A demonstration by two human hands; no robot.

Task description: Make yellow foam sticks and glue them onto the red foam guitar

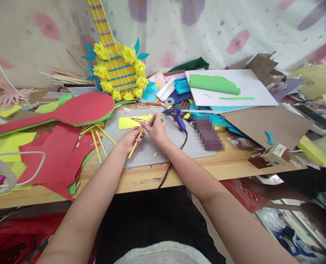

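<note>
Over a gray mat (190, 146) on a counter (201, 172), a person's left hand (130, 140) grips a slanting yellow strip (136, 145); the right hand (156, 129) bunches its fingers at the upper end, their hold unclear. Beyond are scissors (138, 120), a glue gun (177, 116), then a yellow guitar (121, 73).

The left hand (132, 140) holds a yellow strip (133, 149) slantwise above a grey mat (145, 159), while the right hand (156, 129) pinches near its upper end. Scissor blades (137, 120) show just beyond the fingers, over a yellow sheet (125, 123); their handles are hidden. A blue glue gun (177, 116) is just beside the right hand. Across the table (237, 161), more yellow strips (96, 146), a red paddle-shaped piece (87, 108) and a flower-trimmed yellow guitar shape (119, 73) appear.
</note>
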